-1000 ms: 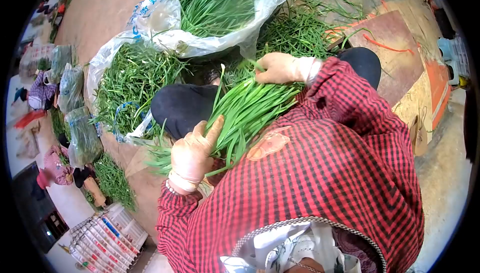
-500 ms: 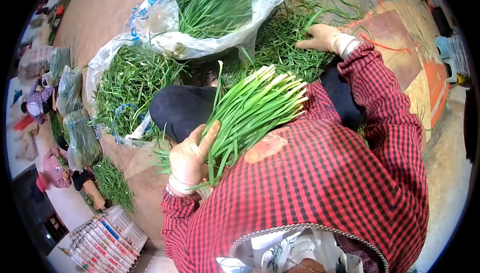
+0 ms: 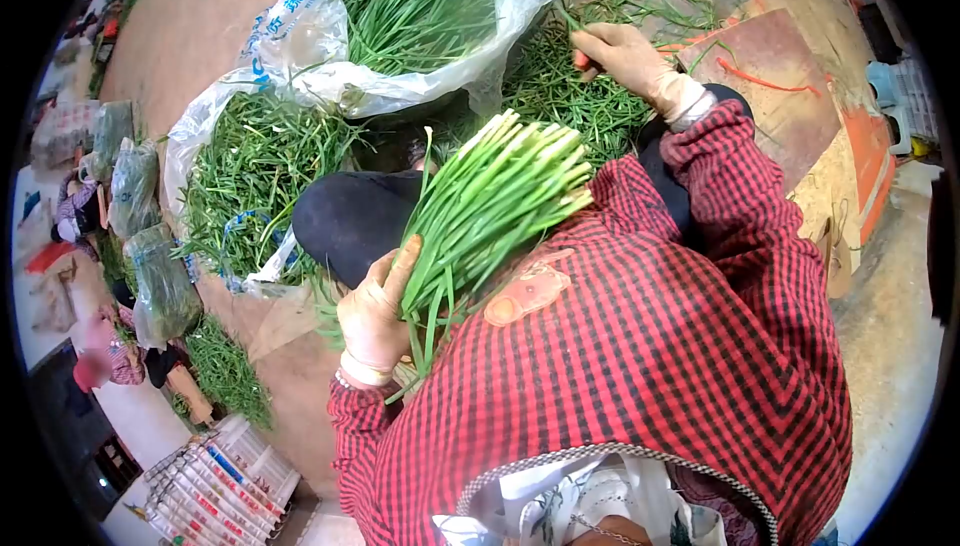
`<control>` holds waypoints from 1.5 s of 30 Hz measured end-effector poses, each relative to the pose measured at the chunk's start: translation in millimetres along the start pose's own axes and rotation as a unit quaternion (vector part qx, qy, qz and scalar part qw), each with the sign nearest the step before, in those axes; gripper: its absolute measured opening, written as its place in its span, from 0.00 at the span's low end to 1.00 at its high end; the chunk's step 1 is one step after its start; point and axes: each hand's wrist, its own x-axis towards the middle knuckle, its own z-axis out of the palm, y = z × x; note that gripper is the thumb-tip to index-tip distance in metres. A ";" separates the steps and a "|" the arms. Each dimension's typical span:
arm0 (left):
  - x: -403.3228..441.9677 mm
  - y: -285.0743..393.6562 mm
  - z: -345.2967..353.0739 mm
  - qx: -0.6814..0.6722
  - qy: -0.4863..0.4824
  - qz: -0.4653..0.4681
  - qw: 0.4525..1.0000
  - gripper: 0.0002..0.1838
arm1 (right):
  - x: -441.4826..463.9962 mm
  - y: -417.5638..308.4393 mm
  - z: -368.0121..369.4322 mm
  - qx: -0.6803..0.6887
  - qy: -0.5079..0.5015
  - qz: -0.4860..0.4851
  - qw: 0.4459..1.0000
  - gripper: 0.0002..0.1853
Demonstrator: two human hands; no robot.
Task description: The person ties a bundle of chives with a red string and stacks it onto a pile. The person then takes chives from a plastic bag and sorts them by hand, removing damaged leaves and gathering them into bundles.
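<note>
- Head view: the left hand [image 3: 372, 321], gloved, grasps the bunch [image 3: 490, 206] of green stalks near its leafy end, thumb and forefinger spread along it.
- The bunch lies slanting over the lap, against the checked garment [image 3: 620, 356], pale ends up and to the right.
- The right hand [image 3: 620, 58], also gloved, is apart from the bunch, fingers curled; a green blade [image 3: 568, 19] shows at its tips, but whether it is pinched I cannot tell.
- Open room: bare floor [image 3: 205, 16] beyond the bag at upper left, and a bare strip just left of the left hand.
- Edges: the open bag [image 3: 400, 83] has a crumpled, raised rim; a brown board [image 3: 770, 86] lies right of the right hand.
- Writing: blue characters on the bag, too creased to read fully; red marks on the crates [image 3: 215, 486], too small to read.
- In the way: a dark knee [image 3: 350, 221] between the left hand and the left heap [image 3: 260, 166]; another heap [image 3: 570, 96] under the right hand.
- Farther left: filled bags [image 3: 163, 291] and people.
</note>
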 end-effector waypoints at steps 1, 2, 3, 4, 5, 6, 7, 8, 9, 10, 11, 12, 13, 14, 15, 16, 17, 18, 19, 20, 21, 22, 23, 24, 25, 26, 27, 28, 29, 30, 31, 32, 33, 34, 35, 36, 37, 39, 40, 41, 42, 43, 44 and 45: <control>0.6 -0.8 2.1 -0.008 0.012 -0.014 1.000 0.46 | -4.2 -4.3 -6.7 -0.172 0.033 -0.027 0.984 0.21; 2.8 0.5 1.4 0.004 0.000 -0.026 1.000 0.44 | -15.6 -7.0 -7.2 -0.211 0.050 -0.035 0.976 0.19; 4.9 0.0 2.1 0.003 -0.001 -0.023 1.000 0.44 | -24.0 -16.2 -3.5 -0.212 0.051 -0.033 0.975 0.19; 7.0 -0.8 3.5 0.011 0.002 -0.018 1.000 0.45 | -30.0 -24.1 1.4 -0.165 0.017 -0.107 0.980 0.18; 8.7 -1.2 4.7 0.020 0.005 -0.012 1.000 0.47 | -35.8 -32.5 7.9 -0.115 -0.018 -0.180 0.977 0.17; 10.8 -1.0 5.2 0.021 0.003 -0.009 1.000 0.47 | -40.4 -43.2 16.7 -0.126 -0.070 -0.182 0.973 0.16; 12.7 -1.0 5.3 0.014 0.007 0.006 1.000 0.49 | -39.8 -41.2 29.8 -0.186 -0.088 -0.220 0.954 0.16; 14.2 -0.9 4.8 0.008 0.011 0.019 1.000 0.50 | -39.8 -43.3 44.4 -0.218 -0.126 -0.201 0.947 0.17; 15.0 -0.3 4.3 0.009 0.011 0.020 1.000 0.50 | -37.6 -44.8 57.3 -0.250 -0.166 -0.183 0.936 0.17; 14.9 0.4 3.4 0.020 0.000 0.022 1.000 0.51 | -31.9 -40.0 69.9 -0.213 -0.191 -0.146 0.947 0.18; 14.7 0.9 2.2 0.030 -0.011 0.024 0.999 0.51 | -27.2 -36.8 78.1 -0.175 -0.216 -0.109 0.954 0.18; 14.5 1.8 0.2 0.032 -0.011 0.021 0.999 0.51 | -25.2 -39.6 78.3 -0.130 -0.205 -0.118 0.963 0.17; 14.4 3.4 -2.5 0.033 -0.035 0.001 0.999 0.51 | -22.1 -34.2 81.8 -0.094 -0.179 -0.155 0.967 0.16; 13.7 4.3 -4.0 0.034 -0.060 -0.020 0.997 0.52 | -17.9 -34.1 82.4 -0.094 -0.173 -0.183 0.963 0.15; 12.3 4.1 -4.0 0.035 -0.063 -0.023 0.997 0.52 | -16.5 -37.0 82.8 -0.093 -0.166 -0.210 0.959 0.15; 12.4 4.2 -3.7 -0.002 -0.054 -0.022 0.998 0.52 | -22.7 -41.9 77.7 -0.129 -0.144 -0.228 0.954 0.14; 13.3 4.2 -3.1 -0.038 -0.044 -0.020 0.998 0.52 | -23.2 -42.1 73.1 -0.129 -0.144 -0.228 0.954 0.14; 14.3 4.2 -2.6 -0.056 -0.047 -0.020 0.997 0.49 | -22.7 -40.8 68.2 -0.159 -0.143 -0.257 0.943 0.14; 16.4 4.4 -1.9 -0.057 -0.047 -0.020 0.997 0.49 | -22.5 -39.3 62.6 -0.190 -0.141 -0.284 0.929 0.14; 19.3 4.6 -1.1 -0.115 -0.038 -0.012 0.992 0.47 | -23.4 -38.0 55.8 -0.189 -0.149 -0.295 0.925 0.12; 21.9 5.2 -0.4 -0.173 -0.030 -0.006 0.984 0.46 | -27.1 -40.7 47.1 -0.190 -0.149 -0.292 0.925 0.12; 24.8 6.5 -0.9 -0.200 -0.032 -0.007 0.979 0.41 | -28.1 -40.6 38.5 -0.223 -0.126 -0.295 0.921 0.12; 26.4 4.8 -0.5 -0.199 -0.032 -0.012 0.979 0.41 | -25.3 -37.1 29.2 -0.254 -0.103 -0.298 0.914 0.11; 26.7 1.8 -0.6 -0.234 -0.049 -0.027 0.971 0.40 | -19.7 -27.2 16.0 -0.279 -0.067 -0.305 0.908 0.12; 26.5 -2.6 -1.0 -0.267 -0.064 -0.042 0.961 0.39 | -12.7 -14.7 0.0 -0.302 -0.030 -0.313 0.900 0.13; 21.3 -19.8 17.6 -0.315 -0.047 -0.014 0.948 0.37 | -7.9 -2.8 -18.8 -0.275 0.015 -0.249 0.929 0.14; 23.3 -12.8 12.2 -0.413 -0.077 -0.111 0.901 0.36 | -6.5 6.7 -37.6 -0.245 0.061 -0.183 0.950 0.16; 20.1 -14.1 10.1 -0.474 -0.073 -0.142 0.866 0.35 | -6.8 9.2 -54.6 -0.287 0.058 -0.087 0.952 0.18; 16.5 -15.2 7.5 -0.532 -0.069 -0.169 0.827 0.33 | -8.7 12.4 -69.7 -0.326 0.057 0.011 0.944 0.21; 16.1 -17.9 6.3 -0.531 -0.065 -0.165 0.829 0.33 | -11.9 36.3 -71.8 -0.288 0.075 -0.001 0.955 0.24; 16.6 -21.8 6.7 -0.527 -0.071 -0.184 0.827 0.32 | -18.5 33.6 -67.1 -0.276 0.064 0.001 0.959 0.28; 17.4 -23.6 5.4 -0.522 -0.078 -0.203 0.825 0.30 | -25.1 30.1 -62.3 -0.263 0.054 0.004 0.963 0.32; 18.8 -22.8 3.0 -0.520 -0.074 -0.198 0.828 0.30 | -31.2 18.1 -52.3 -0.247 0.008 0.017 0.969 0.31; 21.1 -20.2 1.3 -0.553 -0.079 -0.237 0.795 0.28 | -38.5 2.4 -40.4 -0.160 -0.079 0.032 0.983 0.30; 24.9 -16.5 0.3 -0.585 -0.083 -0.275 0.759 0.26 | -50.2 -1.1 -20.7 -0.086 -0.124 0.052 0.987 0.28; 31.7 -6.2 1.5 -0.594 -0.039 -0.254 0.762 0.23 | -54.2 -10.4 -3.8 -0.006 -0.252 0.072 0.965 0.27; 35.1 -5.2 5.8 -0.590 -0.038 -0.257 0.765 0.22 | -61.8 -21.4 14.7 0.016 -0.312 0.068 0.947 0.30; 48.5 8.5 6.5 -0.602 -0.024 -0.247 0.759 0.22 | -64.8 -23.1 50.3 -0.043 -0.392 0.034 0.918 0.34; 54.6 18.2 7.8 -0.606 -0.001 -0.245 0.757 0.21 | -64.7 -18.9 67.3 -0.032 -0.420 0.032 0.906 0.36; 61.2 26.0 8.3 -0.602 0.008 -0.239 0.762 0.21 | -63.6 -20.4 79.2 -0.052 -0.414 0.020 0.908 0.34; 68.6 31.1 11.8 -0.587 0.016 -0.209 0.782 0.23 | -62.2 -22.6 83.3 -0.057 -0.406 0.016 0.912 0.34; 75.0 35.7 18.6 -0.571 0.026 -0.180 0.800 0.24 | -61.6 -24.7 84.6 0.133 -0.386 0.004 0.913 0.36; 79.7 38.7 30.2 -0.540 0.045 -0.152 0.827 0.26 | -61.0 -25.9 85.5 0.317 -0.355 -0.009 0.879 0.39; 84.9 44.2 38.2 -0.423 0.084 -0.117 0.894 0.30 | -58.0 -23.4 89.5 0.435 -0.310 -0.017 0.845 0.39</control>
